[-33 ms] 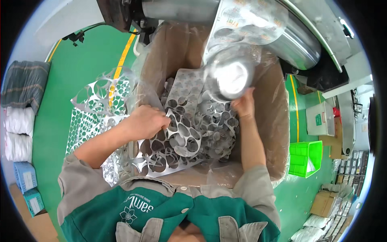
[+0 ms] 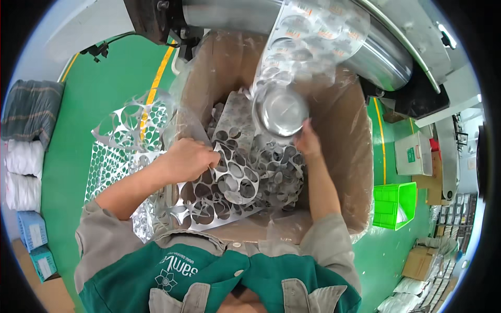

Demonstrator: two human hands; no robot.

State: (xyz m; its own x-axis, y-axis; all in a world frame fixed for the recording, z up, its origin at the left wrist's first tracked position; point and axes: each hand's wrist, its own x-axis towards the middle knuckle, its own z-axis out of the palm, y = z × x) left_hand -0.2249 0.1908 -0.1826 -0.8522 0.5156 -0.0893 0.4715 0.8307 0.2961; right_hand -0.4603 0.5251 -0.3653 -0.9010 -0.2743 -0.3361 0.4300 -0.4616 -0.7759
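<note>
My right hand (image 2: 309, 140) grips the rim of a shiny round metal bowl (image 2: 284, 111), held over the middle of a large plastic-lined box (image 2: 342, 156). Beside the bowl hangs a silvery printed foil sheet (image 2: 295, 39), coming down from above; whether the two touch, I cannot tell. My left hand (image 2: 192, 159) is closed at the box's left side on the edge of a foil strip punched with round holes (image 2: 237, 180). Below both hands lie foil discs (image 2: 279, 180) and scraps. Another foil strip (image 2: 229, 117) slants up behind the left hand.
Metal rollers (image 2: 389, 57) of a machine span the far side above the box. Punched foil webbing (image 2: 109, 167) spills over the box's left side. A green crate (image 2: 395, 206) stands on the floor at right; white bundles (image 2: 25, 172) are stacked at far left.
My right hand has moved the bowl left and slightly toward me. The hanging foil sheet's lower part has shifted left. My left hand stays nearly still.
</note>
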